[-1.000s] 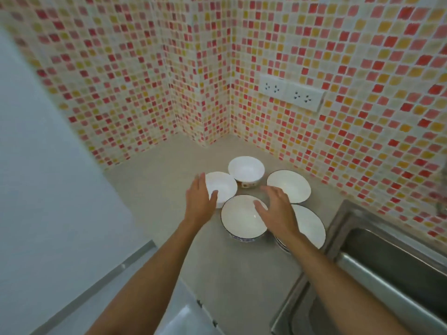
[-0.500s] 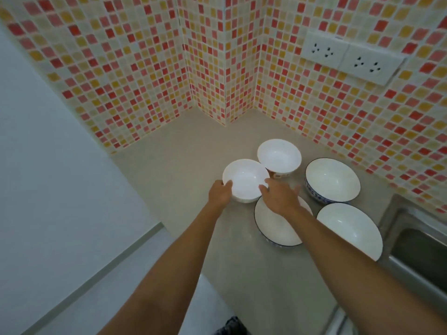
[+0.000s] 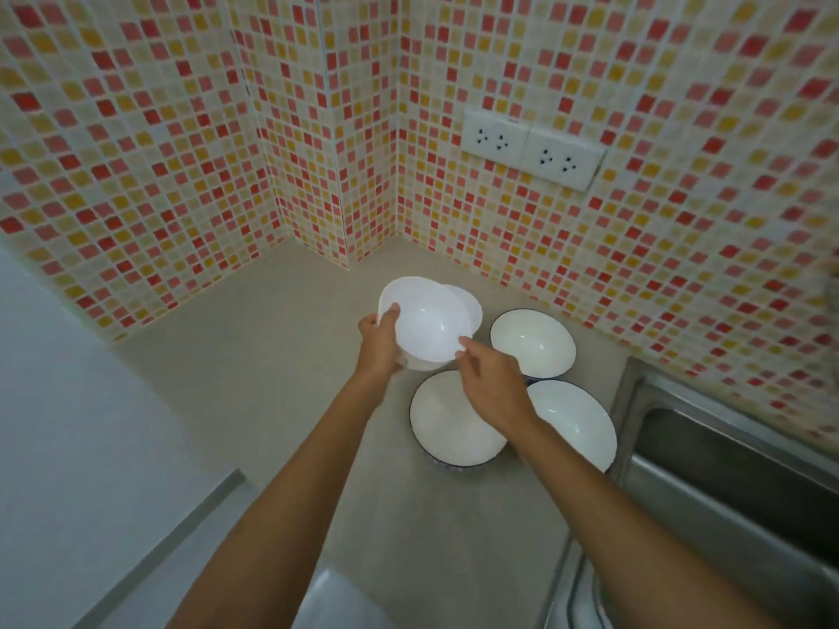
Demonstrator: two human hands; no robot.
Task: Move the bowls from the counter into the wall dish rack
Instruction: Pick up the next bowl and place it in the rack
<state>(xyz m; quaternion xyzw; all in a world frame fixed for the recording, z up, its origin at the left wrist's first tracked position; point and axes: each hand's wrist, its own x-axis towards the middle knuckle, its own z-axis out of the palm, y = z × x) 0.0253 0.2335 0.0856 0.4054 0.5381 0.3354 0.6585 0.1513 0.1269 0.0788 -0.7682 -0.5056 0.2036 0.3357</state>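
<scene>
A small white bowl [image 3: 426, 322] is lifted off the beige counter [image 3: 254, 356], tilted toward me. My left hand [image 3: 379, 340] grips its left rim with the thumb inside. My right hand [image 3: 488, 383] touches its right rim with the fingertips. Behind it a second small white bowl [image 3: 470, 304] is mostly hidden. Three larger dark-rimmed bowls stay on the counter: one at the back right [image 3: 533, 342], one under my right wrist [image 3: 447, 424], one by the sink [image 3: 576, 424]. The wall dish rack is not in view.
A steel sink [image 3: 726, 469] lies to the right of the bowls. Mosaic-tiled walls meet in a corner behind, with a double power socket [image 3: 529, 147] on the right wall. The counter's front edge [image 3: 190, 515] runs at the lower left.
Both hands reached the small bowl, took hold of its rim and raised it off the counter, in front of the other small bowl. The camera moved closer and tilted up.
</scene>
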